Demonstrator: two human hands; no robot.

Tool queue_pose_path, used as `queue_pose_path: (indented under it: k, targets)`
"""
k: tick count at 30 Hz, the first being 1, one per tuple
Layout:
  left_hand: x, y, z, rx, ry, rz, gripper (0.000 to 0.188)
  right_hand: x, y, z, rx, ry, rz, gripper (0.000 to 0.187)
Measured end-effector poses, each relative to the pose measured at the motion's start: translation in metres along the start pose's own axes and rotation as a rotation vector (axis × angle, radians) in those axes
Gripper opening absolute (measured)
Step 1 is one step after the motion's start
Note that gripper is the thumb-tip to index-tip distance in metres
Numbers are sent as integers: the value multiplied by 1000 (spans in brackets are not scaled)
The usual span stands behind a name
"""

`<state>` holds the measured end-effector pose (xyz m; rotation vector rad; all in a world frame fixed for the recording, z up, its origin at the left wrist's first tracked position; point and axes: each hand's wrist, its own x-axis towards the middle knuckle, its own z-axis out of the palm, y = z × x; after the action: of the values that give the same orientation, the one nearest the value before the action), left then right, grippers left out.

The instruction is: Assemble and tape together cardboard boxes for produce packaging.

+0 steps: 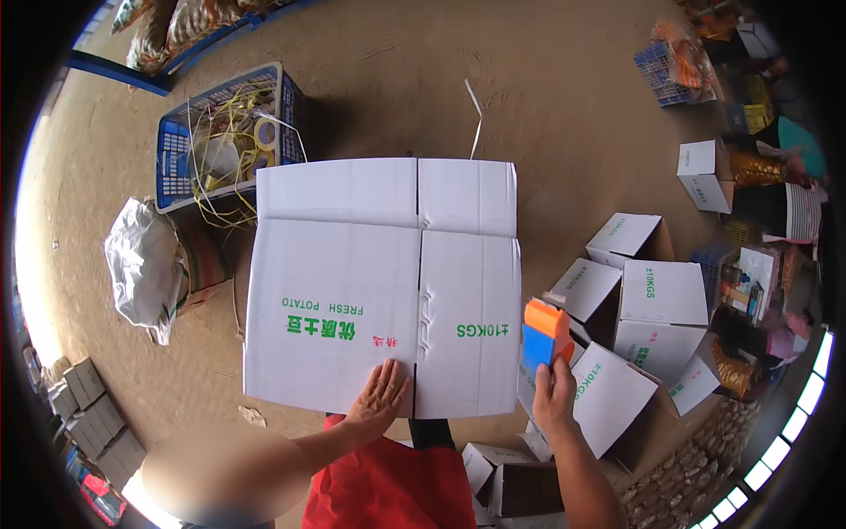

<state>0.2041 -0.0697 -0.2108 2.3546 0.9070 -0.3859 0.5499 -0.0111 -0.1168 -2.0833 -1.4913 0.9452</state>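
A flat white carton with green and red print lies in front of me, its flaps and slots spread out. My left hand rests on its near part, left of the dark slot, fingers stretched out and palm down. To the right of the carton, my right hand grips an orange and blue tape dispenser by its lower end. The dispenser is held upright, just beyond the carton's right edge. What lies under the carton is hidden.
Several folded-up white cartons crowd the floor on the right, and more open boxes stand near my legs. At the far left is a blue crate with yellow straps and tape rolls. A white sack lies below it. People work at the far right.
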Motion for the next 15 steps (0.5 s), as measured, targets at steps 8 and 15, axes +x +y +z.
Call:
queue_pose_path:
  k: [8,15]
  targets:
    - [-90,21,-68,-369,-110,53,63,226,8,142,-482,-173,-485,26]
    - [-79,31,-110,-438,-136,4,67,267,5,169,-896,-258,-281,40]
